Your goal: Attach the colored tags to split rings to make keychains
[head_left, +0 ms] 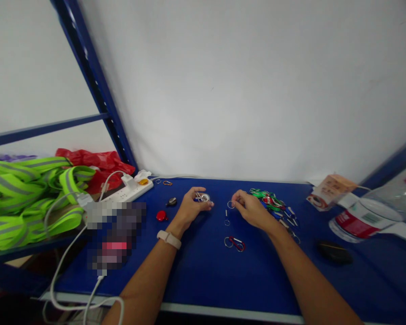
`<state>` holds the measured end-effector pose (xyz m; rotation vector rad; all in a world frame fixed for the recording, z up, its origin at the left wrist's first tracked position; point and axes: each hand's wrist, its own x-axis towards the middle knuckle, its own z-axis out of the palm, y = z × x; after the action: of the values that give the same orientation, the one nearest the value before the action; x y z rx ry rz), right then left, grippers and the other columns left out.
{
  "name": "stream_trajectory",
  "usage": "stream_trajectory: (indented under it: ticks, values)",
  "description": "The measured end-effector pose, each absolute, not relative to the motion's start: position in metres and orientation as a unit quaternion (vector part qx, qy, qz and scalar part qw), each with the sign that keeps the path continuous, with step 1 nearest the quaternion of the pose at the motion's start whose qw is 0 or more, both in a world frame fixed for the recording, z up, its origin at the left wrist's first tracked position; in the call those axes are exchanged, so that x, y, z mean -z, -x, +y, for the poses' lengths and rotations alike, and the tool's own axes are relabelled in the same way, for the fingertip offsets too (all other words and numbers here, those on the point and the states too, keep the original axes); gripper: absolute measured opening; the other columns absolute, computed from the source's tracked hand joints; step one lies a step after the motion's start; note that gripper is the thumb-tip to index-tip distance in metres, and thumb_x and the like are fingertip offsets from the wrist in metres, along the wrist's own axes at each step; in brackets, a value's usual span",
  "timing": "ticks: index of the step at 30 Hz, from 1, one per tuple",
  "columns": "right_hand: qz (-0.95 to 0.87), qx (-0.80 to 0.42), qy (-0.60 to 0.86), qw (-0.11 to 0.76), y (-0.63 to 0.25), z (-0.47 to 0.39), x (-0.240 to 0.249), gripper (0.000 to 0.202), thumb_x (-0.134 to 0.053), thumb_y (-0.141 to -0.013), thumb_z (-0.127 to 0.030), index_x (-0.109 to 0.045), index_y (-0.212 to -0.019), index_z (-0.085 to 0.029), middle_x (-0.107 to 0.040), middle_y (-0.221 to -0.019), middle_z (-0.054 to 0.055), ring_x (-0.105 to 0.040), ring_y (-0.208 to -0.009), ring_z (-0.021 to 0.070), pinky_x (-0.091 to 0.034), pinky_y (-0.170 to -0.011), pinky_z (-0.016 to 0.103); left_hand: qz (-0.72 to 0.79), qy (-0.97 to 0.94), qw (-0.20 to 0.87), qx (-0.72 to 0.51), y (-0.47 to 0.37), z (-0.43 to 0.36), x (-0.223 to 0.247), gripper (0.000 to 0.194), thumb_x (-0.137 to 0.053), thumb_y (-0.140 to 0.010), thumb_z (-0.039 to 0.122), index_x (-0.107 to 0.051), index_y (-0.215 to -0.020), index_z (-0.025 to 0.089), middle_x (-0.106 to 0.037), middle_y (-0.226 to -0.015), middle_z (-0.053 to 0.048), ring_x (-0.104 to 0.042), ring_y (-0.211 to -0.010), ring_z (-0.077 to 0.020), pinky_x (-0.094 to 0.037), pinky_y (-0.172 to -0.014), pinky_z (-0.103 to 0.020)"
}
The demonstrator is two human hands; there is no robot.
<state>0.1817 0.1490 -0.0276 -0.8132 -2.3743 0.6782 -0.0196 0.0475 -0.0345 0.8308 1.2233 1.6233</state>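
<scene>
Several silvery metal pieces [205,197] sit in the curled left hand [190,206] at mid-frame; just right of centre, the right hand [249,208] pinches a split ring [230,207], and a red carabiner [236,244] lies lower, on the blue tabletop [203,271].

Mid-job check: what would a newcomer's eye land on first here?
Probably the bright yellow-green straps heaped at the left edge, a red plastic bag behind them. Next, over the blue table, the left hand holds silvery metal pieces and the right hand pinches a small ring, beside a jumble of coloured clips.
</scene>
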Motion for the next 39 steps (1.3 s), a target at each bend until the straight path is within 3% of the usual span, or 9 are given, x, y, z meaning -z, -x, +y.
stream_trajectory:
  ticks: [5, 10, 21, 39]
  values:
    - [-0.861, -0.305, 0.287, 0.288, -0.176, 0.149, 0.033, 0.023, -0.054, -0.086, -0.026, -0.066, -0.103, -0.016, -0.069, -0.083, 0.005, -0.062, -0.071, 0.0157, -0.048, -0.068, 0.028, 0.498, -0.361, 0.457, -0.643, 0.021, 0.048, 0.036, 0.059, -0.085, -0.056, 0.011, -0.058, -0.108, 0.013, -0.067, -0.075, -0.002, -0.068, -0.066, -0.0157, -0.057, -0.066, -0.031]
    - [-0.863, -0.329, 0.253, 0.288, -0.172, 0.145, 0.032, 0.025, -0.056, -0.085, -0.027, -0.071, -0.101, -0.015, -0.070, -0.086, 0.007, -0.065, -0.074, 0.0164, -0.051, -0.072, 0.031, 0.494, -0.380, 0.459, -0.633, 0.020, 0.049, 0.037, 0.053, -0.084, -0.059, 0.014, -0.061, -0.106, 0.013, -0.069, -0.076, -0.003, -0.069, -0.071, -0.0161, -0.056, -0.072, -0.031]
    - [-0.789, -0.484, 0.252, 0.282, -0.162, 0.134, 0.037, 0.033, -0.067, -0.074, -0.024, -0.063, -0.105, -0.015, -0.072, -0.088, 0.007, -0.070, -0.078, 0.0174, -0.056, -0.074, 0.030, 0.489, -0.421, 0.459, -0.611, 0.019, 0.048, 0.038, 0.047, -0.084, -0.058, 0.018, -0.063, -0.100, 0.012, -0.070, -0.077, -0.003, -0.069, -0.072, -0.0155, -0.055, -0.073, -0.029]
    - [-0.789, -0.481, 0.250, 0.288, -0.155, 0.127, 0.040, 0.029, -0.064, -0.076, -0.023, -0.053, -0.103, -0.019, -0.070, -0.076, 0.002, -0.071, -0.071, 0.0181, -0.056, -0.068, 0.030, 0.515, -0.464, 0.432, -0.577, 0.012, 0.047, 0.036, 0.038, -0.079, -0.062, 0.016, -0.062, -0.096, 0.013, -0.070, -0.078, -0.002, -0.066, -0.069, -0.0135, -0.051, -0.067, -0.025]
